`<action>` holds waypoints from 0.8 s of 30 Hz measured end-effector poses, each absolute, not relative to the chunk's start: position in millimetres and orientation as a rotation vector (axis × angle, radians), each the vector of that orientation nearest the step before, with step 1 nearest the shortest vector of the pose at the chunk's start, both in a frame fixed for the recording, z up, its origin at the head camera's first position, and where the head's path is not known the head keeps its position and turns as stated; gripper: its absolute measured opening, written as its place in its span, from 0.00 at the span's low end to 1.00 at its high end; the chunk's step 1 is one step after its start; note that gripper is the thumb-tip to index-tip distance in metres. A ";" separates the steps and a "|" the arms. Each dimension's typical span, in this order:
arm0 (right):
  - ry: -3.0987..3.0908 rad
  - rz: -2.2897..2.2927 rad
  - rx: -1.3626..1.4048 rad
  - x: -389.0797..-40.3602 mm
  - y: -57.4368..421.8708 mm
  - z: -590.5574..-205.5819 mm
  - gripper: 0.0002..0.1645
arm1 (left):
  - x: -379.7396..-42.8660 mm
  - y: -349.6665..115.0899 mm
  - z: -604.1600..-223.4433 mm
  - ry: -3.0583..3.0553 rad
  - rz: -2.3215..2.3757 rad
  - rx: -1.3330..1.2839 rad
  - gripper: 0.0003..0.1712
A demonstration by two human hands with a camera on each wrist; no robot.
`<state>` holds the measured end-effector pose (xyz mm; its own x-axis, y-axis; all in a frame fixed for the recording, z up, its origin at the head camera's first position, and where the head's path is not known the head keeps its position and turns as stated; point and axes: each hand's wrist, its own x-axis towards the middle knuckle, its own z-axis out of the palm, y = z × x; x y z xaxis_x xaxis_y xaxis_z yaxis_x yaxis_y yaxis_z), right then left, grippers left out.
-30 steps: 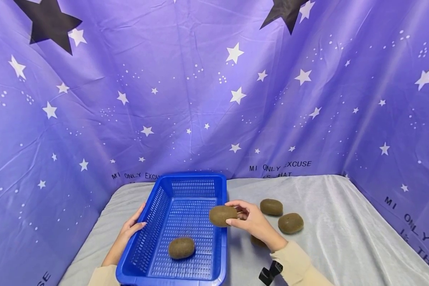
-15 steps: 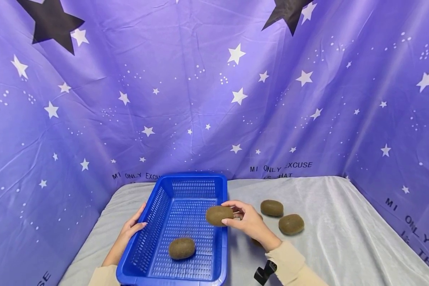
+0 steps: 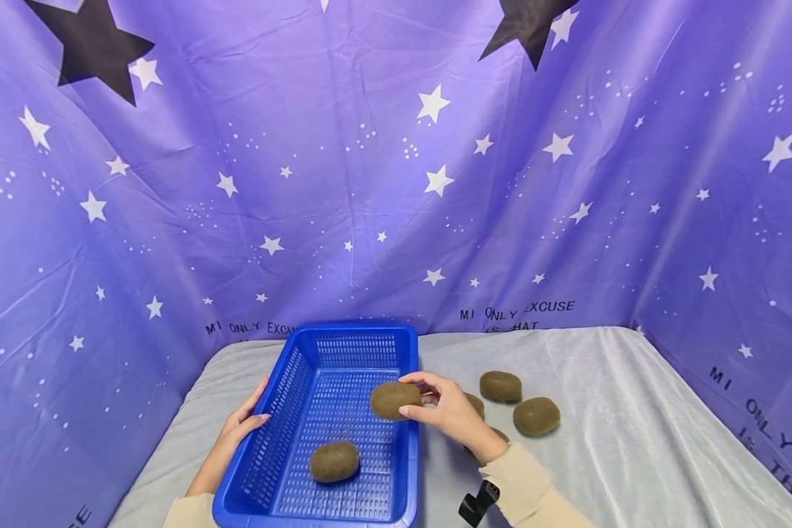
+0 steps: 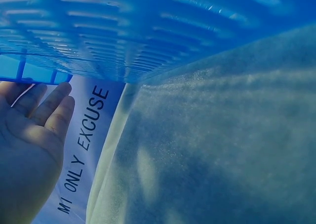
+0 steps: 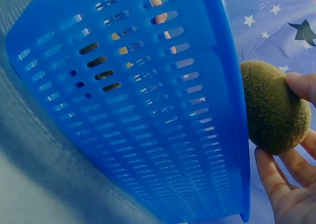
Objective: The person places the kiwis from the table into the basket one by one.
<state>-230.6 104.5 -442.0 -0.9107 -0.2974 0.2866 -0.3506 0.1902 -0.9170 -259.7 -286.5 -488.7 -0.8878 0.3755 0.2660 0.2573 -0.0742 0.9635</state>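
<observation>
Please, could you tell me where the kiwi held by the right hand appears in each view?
Head: the held kiwi is below the picture's centre, in the right hand, over the right side of the blue basket.
Left wrist: not in this picture.
Right wrist: in the right part, its left edge behind the blue basket.
Shared landmark: the blue basket, in all three views.

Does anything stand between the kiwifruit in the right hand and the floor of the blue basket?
Nothing visible does. The right hand holds the upper kiwifruit over the right side of the blue basket; the lower kiwifruit, lying inside, is farther left and toward the near end.
</observation>
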 end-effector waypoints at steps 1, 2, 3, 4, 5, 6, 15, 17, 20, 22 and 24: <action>-2.381 1.861 0.666 -230.6 103.9 -442.7 0.23 | -259.8 -286.8 -489.1 2.076 2.123 0.722 0.36; -2.377 1.858 0.680 -231.0 103.4 -443.8 0.23 | -259.5 -286.8 -489.2 2.082 2.121 0.723 0.36; -2.375 1.855 0.691 -231.1 102.9 -444.6 0.23 | -259.3 -287.0 -489.3 2.082 2.119 0.721 0.36; -2.369 1.854 0.707 -231.5 102.3 -445.6 0.23 | -259.1 -287.1 -489.4 2.082 2.118 0.717 0.36; -2.363 1.850 0.720 -231.6 101.9 -446.2 0.23 | -258.9 -287.1 -489.4 2.080 2.115 0.711 0.36; -2.361 1.848 0.726 -231.8 101.3 -446.4 0.23 | -258.8 -287.3 -489.5 2.080 2.116 0.703 0.36; -2.358 1.815 0.744 -229.8 98.9 -444.2 0.24 | -259.4 -288.2 -489.5 2.034 2.117 0.723 0.36; -2.362 1.803 0.744 -229.8 98.7 -445.0 0.24 | -258.6 -288.4 -489.1 2.007 2.119 0.721 0.36; -2.369 1.793 0.753 -229.9 98.2 -445.8 0.23 | -257.8 -288.5 -488.5 1.992 2.120 0.704 0.36; -2.367 1.796 0.771 -230.3 97.9 -446.4 0.23 | -257.5 -288.3 -488.1 1.992 2.117 0.695 0.36; -2.360 1.803 0.779 -230.6 97.8 -447.2 0.20 | -258.2 -287.9 -488.2 2.013 2.114 0.693 0.36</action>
<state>-230.6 97.8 -447.2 -0.8690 -0.3478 0.3521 -0.4312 0.1830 -0.8835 -258.2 -287.9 -488.2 -0.8838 0.4076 0.2295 0.2094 -0.0941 0.9733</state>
